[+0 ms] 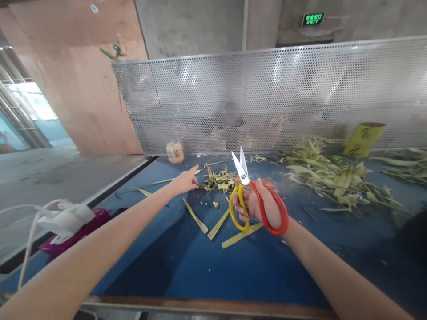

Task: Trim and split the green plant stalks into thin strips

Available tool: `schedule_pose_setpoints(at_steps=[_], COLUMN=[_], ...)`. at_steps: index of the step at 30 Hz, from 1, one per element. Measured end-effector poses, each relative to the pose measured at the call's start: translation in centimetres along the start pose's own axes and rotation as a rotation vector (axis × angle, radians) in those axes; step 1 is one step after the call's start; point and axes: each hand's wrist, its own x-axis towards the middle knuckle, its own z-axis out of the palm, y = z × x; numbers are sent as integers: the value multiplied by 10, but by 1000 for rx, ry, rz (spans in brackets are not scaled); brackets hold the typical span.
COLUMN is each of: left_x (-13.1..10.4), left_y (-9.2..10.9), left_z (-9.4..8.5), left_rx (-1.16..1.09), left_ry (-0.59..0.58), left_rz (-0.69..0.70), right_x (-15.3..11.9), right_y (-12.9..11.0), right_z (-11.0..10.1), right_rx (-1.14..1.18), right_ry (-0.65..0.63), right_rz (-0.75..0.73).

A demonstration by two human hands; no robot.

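Note:
My right hand (251,203) is wrapped round a pair of scissors (243,176) with one red and one yellow handle. Their blades point up and away, slightly parted. Further left, my left hand (187,181) reaches over the table, fingers partly spread beside a heap of dry plant scraps (220,179). A small pale scrap lies by its fingertips; no grip on it is visible. In front of the heap, dry leaf strips (195,216) lie flat, with another cut strip (240,236) below the scissors.
A large pile of dry leaves (333,173) covers the blue table's (196,271) right side, near a yellow container (363,138). Perforated metal panel (200,102) closes the back. A pale woven block (175,152) stands at back left. White power plugs (68,218) and a purple tray (100,218) sit at left.

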Motion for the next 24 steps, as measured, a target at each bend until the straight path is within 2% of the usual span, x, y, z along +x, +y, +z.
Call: schedule_pose_setpoints(at_steps=[3, 6, 8, 14, 16, 19, 22, 23, 24], left_x=[3, 9, 13, 21, 22, 23, 25, 25, 25], left_y=[5, 16, 23, 42, 52, 73, 94, 100, 105], left_z=[-7, -25, -37, -68, -80, -100, -122, -129, -136], left_rx=[-85, -244, -389, -757, -846, -786, -762, -711, -655], left_ry=[2, -66, -48, 322, 410, 391, 635, 641, 588], left_rz=[-6, -5, 8, 96, 136, 154, 278, 312, 321], right_x=[1, 1, 1, 1, 1, 2, 4, 5, 5], right_y=[2, 2, 2, 0, 1, 5, 11, 12, 13], right_z=[0, 0, 0, -1, -3, -10, -18, -19, -19], right_rx=[18, 20, 8, -10, -5, -11, -58, -72, -82], right_ry=[3, 18, 26, 50, 59, 79, 99, 109, 127], right_rz=[8, 17, 12, -8, -13, -16, -10, -12, -19])
